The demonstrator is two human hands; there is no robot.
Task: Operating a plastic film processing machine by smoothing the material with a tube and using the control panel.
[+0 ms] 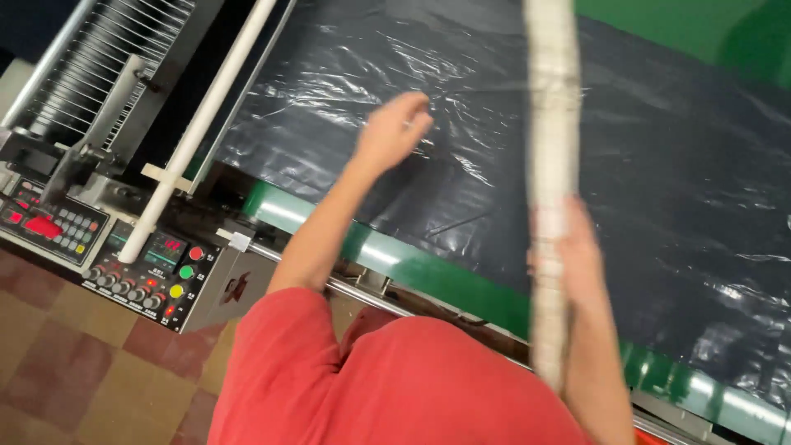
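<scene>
1. The right hand (568,247) is closed around a long pale stack of flat sheets (550,165), seen edge-on and blurred; it grips the stack low down, with most of its length above the hand.
2. The stack's long axis runs almost straight away from the person, from near the red-clad body up past the far edge of the view, above the black plastic film (659,181).
3. The left hand (394,128) reaches out over the film near its left edge, fingers loosely curled and holding nothing; whether the fingertips touch the film I cannot tell.
4. The film lies wrinkled and glossy across the machine bed, whose near edge is a green rail (428,272) running diagonally toward the lower right corner.
5. Left of the bed's near corner sits a control panel (156,268) with a small red display, round red, green and yellow buttons and a row of dark knobs; a second keypad panel (49,222) with red lights lies further left.
6. A white tube (206,115) slants along the bed's left edge, beside a rack of thin metal rods (99,58).
7. The floor (66,371) is red and tan chequered tile.
</scene>
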